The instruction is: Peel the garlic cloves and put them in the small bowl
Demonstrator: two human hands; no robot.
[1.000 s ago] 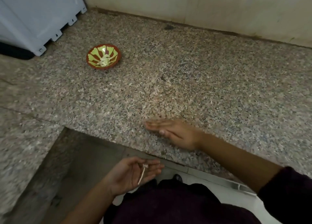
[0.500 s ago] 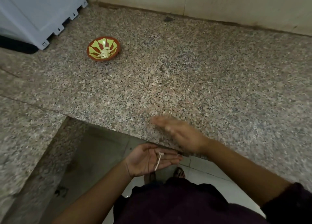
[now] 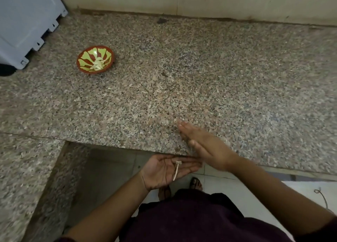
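left hand (image 3: 169, 170): held palm up, fingers straight, just off the front edge of the counter (image 3: 182, 77); nothing is gripped
garlic stalk (image 3: 176, 170): thin, pale; laid loose across the left palm
right hand (image 3: 204, 147): laid flat at the counter's front edge, fingers straight and together; nothing is held; somewhat blurred
peeled cloves (image 3: 98, 65): heaped in the small bowl (image 3: 108, 55)
small bowl: set on the counter, well back from its front edge, leftward
grey-blue box (image 3: 23, 22): stood at the counter's far left corner
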